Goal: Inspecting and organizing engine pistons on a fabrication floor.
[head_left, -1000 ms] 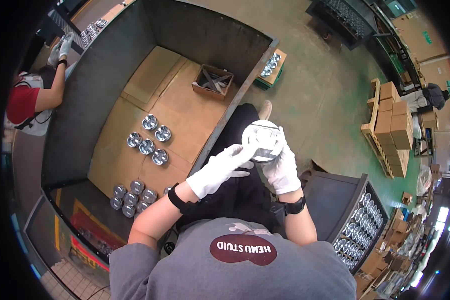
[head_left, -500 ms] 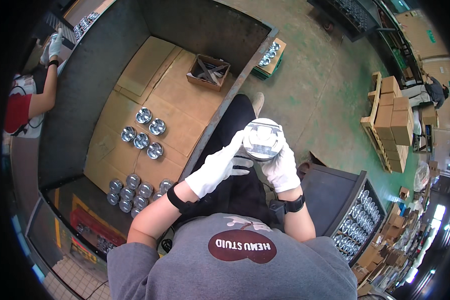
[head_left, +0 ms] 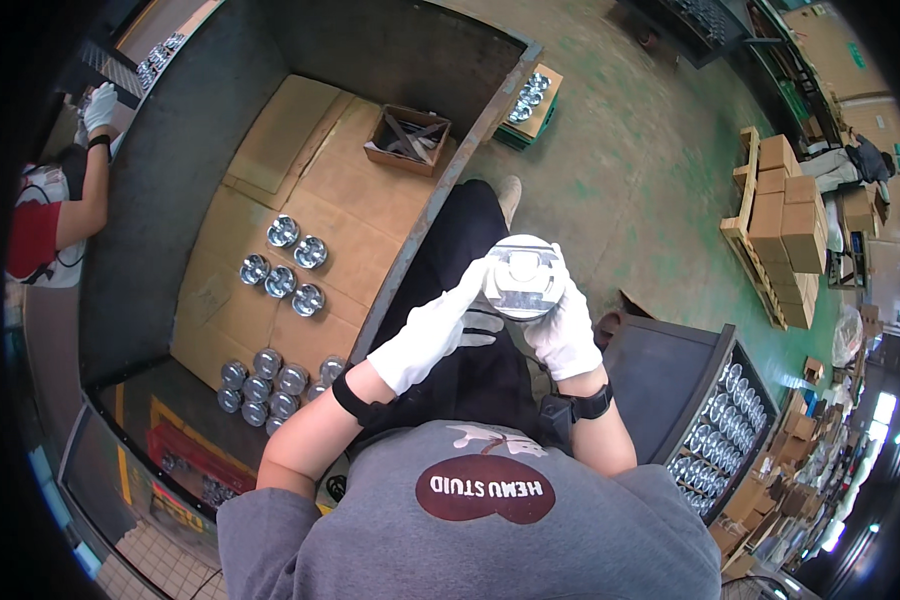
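Between my two white-gloved hands is a shiny metal piston [head_left: 523, 277], its crown facing up toward me. My left hand [head_left: 448, 325] grips its left side with fingertips and thumb. Around its right and lower side wrap the fingers of my right hand [head_left: 564, 330]. To the left, a cardboard-lined metal bench [head_left: 345, 240] carries a loose group of pistons [head_left: 281, 281] lying apart from one another. A tighter cluster of pistons [head_left: 260, 387] stands nearer to me, partly hidden by my left forearm.
A small cardboard box [head_left: 407, 141] with flat strips sits on the bench. A dark rack [head_left: 660, 385] holding rows of pistons stands at my right. Beyond are a pallet of cartons [head_left: 785, 220] and a stack topped with pistons [head_left: 530, 105]. A co-worker in red [head_left: 65, 215] is at far left.
The view has shifted slightly. Both hands keep hold of the piston in nearly the same position, and the pistons on the bench stay where they were.
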{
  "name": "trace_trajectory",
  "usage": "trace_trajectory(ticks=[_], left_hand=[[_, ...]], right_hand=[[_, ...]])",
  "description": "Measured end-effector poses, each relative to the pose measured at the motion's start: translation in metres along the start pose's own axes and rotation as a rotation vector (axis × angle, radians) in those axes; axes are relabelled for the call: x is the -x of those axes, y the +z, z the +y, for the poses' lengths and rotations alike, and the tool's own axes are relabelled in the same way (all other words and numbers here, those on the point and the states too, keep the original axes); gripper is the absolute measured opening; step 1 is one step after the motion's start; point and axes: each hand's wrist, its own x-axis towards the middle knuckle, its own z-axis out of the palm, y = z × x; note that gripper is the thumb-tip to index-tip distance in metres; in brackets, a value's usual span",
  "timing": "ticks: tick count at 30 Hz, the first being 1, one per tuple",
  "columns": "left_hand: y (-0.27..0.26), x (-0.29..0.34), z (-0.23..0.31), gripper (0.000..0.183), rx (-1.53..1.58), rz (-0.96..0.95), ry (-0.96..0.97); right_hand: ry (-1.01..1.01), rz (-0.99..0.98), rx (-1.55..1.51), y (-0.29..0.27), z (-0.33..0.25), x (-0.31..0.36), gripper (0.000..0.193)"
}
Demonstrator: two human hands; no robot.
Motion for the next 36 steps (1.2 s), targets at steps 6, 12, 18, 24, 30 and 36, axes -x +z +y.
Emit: trace_trajectory(ticks=[6,12,18,24,30,36], left_hand=[[0.003,0.007,-0.007,0.059,-0.163,-0.039,0.04],[0.001,0.006,-0.005,0.066,-0.199,-0.012,-0.011],[0.008,0.029,0.027,0.069,-0.296,-0.189,0.156],[0.005,0.026,0.021,0.048,-0.347,-0.201,0.08],[0.005,0.025,0.017,0.038,-0.132,-0.1,-0.028],[0.0,0.021,0.011,0.035,-0.161,-0.088,-0.029]], right_hand=[[-0.003,0.029,-0.001,0.004,0.001,0.005,0.038],[0.038,-0.004,0.038,0.005,-0.005,0.007,0.039],[-0.127,-0.52,0.857,-0.009,-0.044,0.014,0.075],[-0.205,-0.851,1.307,-0.002,-0.052,0.015,0.105],[-0.133,-0.741,1.099,-0.012,-0.034,0.01,0.057],[-0.241,-0.804,1.216,-0.006,-0.035,0.018,0.059]])
